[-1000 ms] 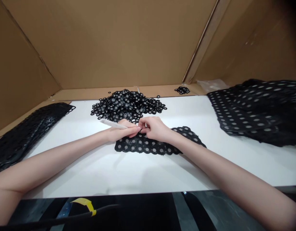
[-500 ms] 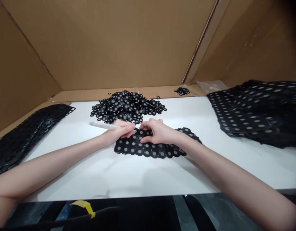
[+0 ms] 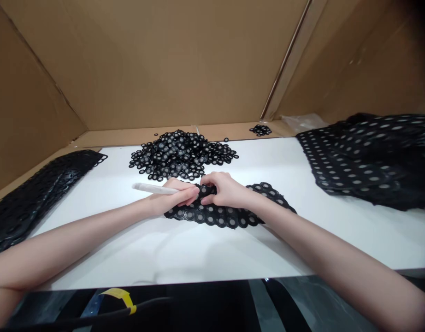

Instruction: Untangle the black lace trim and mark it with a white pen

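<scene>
A black strip with grey dots (image 3: 221, 216) lies on the white table (image 3: 143, 253). My left hand (image 3: 176, 193) is closed round a white pen-like tool (image 3: 153, 188), its fingertips at the strip's upper left part. Close beside it, my right hand (image 3: 224, 190) pinches the strip's upper edge between thumb and fingers. Whatever lies right between the fingertips is too small to make out. Just behind the hands sits a heap of small black rings and grey-centred discs (image 3: 180, 154).
At the left lies a black sheet of joined rings (image 3: 50, 189). A large dotted black sheet (image 3: 364, 161) is bunched at the right. A small ring pile (image 3: 260, 130) and clear plastic (image 3: 304, 122) lie at the back, before cardboard walls (image 3: 171, 64).
My left hand with the white tool has moved slightly right and down, over the strip's left part. My right hand has stayed almost in place on the strip.
</scene>
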A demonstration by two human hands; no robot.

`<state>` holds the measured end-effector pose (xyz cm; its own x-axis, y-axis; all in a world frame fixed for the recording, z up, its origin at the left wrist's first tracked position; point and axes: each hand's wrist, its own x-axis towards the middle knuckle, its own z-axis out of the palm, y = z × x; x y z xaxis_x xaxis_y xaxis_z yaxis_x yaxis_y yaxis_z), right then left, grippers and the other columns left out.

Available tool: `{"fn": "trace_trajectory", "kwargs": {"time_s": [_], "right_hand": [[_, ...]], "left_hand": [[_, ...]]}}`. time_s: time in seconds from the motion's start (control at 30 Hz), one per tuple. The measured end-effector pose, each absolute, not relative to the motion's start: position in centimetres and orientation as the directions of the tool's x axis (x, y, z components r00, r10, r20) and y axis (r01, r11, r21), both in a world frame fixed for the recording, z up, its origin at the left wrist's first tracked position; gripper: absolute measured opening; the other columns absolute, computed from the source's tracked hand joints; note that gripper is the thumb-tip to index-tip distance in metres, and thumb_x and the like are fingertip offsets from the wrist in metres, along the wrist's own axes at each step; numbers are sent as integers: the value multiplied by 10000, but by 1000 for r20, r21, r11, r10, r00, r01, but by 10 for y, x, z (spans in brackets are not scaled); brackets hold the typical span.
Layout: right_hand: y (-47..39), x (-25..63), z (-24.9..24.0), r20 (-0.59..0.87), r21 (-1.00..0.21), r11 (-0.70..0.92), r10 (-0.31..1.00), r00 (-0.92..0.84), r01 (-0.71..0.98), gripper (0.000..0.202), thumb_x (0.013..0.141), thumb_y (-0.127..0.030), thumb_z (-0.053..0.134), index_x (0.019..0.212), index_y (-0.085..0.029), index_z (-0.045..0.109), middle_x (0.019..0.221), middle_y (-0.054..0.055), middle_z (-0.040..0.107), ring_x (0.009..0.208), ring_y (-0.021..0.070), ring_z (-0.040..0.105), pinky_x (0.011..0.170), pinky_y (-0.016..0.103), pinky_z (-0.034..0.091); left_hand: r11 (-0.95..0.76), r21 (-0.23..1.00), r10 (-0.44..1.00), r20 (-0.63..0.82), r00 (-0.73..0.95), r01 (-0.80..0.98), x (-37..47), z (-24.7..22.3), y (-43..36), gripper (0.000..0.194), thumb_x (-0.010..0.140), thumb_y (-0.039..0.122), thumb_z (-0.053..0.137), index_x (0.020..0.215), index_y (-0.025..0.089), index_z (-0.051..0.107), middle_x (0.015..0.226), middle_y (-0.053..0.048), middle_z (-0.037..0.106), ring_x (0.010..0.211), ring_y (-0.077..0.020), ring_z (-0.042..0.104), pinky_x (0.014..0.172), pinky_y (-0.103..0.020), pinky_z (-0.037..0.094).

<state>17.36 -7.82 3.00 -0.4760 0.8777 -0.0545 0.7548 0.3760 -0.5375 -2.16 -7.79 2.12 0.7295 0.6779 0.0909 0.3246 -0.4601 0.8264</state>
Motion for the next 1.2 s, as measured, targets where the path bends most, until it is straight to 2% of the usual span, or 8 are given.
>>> {"fn": "trace_trajectory", "kwargs": {"time_s": [0.17, 0.3, 0.43, 0.53, 0.67, 0.83, 1.0, 1.2], "right_hand": [[-79, 172, 31, -39, -543, 380, 879, -475, 749, 198, 661, -172, 742, 679, -168, 544, 721, -13, 558, 733, 154, 502, 714, 283, 316], [-80, 171, 32, -32, -524, 396, 876, -482, 754, 236, 660, -178, 742, 652, -170, 505, 695, -23, 528, 711, 148, 487, 706, 279, 306], [-79, 175, 31, -42, -498, 444, 846, -532, 745, 254, 722, -219, 699, 643, -176, 462, 682, -21, 536, 724, 158, 496, 732, 296, 307], [-78, 179, 31, -69, -471, 481, 815, -575, 739, 283, 752, -318, 699, 664, -179, 469, 706, -2, 560, 753, 181, 515, 781, 329, 314], [-78, 180, 35, -148, -460, 427, 827, -542, 778, 417, 654, -487, 770, 648, -186, 483, 603, -32, 485, 671, 172, 492, 730, 309, 322], [-77, 183, 37, -196, -504, 402, 809, -554, 765, 404, 646, -467, 776, 609, -187, 486, 562, -59, 410, 623, 136, 425, 679, 283, 308], [-77, 188, 40, -205, -547, 444, 751, -628, 710, 394, 594, -464, 803, 613, -186, 524, 635, -49, 495, 683, 146, 462, 695, 284, 325], [-80, 188, 42, -140, -590, 462, 750, -647, 662, 337, 565, -395, 826, 657, -184, 580, 686, -37, 536, 695, 148, 477, 677, 276, 340]], "left_hand": [[-457, 819, 661, 52, 748, 347, -21, 17, -75, 461, 956, 369, 379, 551, 150, 411, 524, 37, 381, 529, -88, 340, 540, -241, 268], [-490, 797, 600, 17, 800, 352, -20, 20, -75, 466, 960, 373, 381, 555, 148, 431, 528, 35, 393, 526, -85, 344, 547, -242, 280], [-532, 754, 577, -11, 816, 386, -21, 22, -75, 476, 963, 382, 361, 558, 146, 443, 542, 30, 422, 536, -86, 364, 563, -233, 296], [-545, 739, 618, 36, 785, 396, -22, 19, -75, 458, 963, 390, 356, 595, 147, 481, 571, 25, 464, 565, -92, 416, 587, -217, 325], [-591, 720, 625, 124, 770, 364, -23, 17, -80, 436, 970, 382, 344, 643, 147, 510, 609, 20, 484, 597, -96, 444, 609, -212, 341], [-587, 743, 650, 195, 734, 322, -23, 23, -90, 442, 961, 358, 341, 605, 145, 493, 567, 24, 462, 550, -86, 412, 579, -212, 331], [-510, 802, 629, 101, 771, 311, -21, 23, -93, 455, 943, 382, 387, 573, 147, 508, 500, 32, 419, 500, -85, 397, 524, -212, 318], [-521, 811, 632, 155, 759, 268, -21, 27, -99, 459, 950, 372, 377, 572, 145, 505, 503, 25, 428, 504, -87, 414, 523, -212, 328]]}}
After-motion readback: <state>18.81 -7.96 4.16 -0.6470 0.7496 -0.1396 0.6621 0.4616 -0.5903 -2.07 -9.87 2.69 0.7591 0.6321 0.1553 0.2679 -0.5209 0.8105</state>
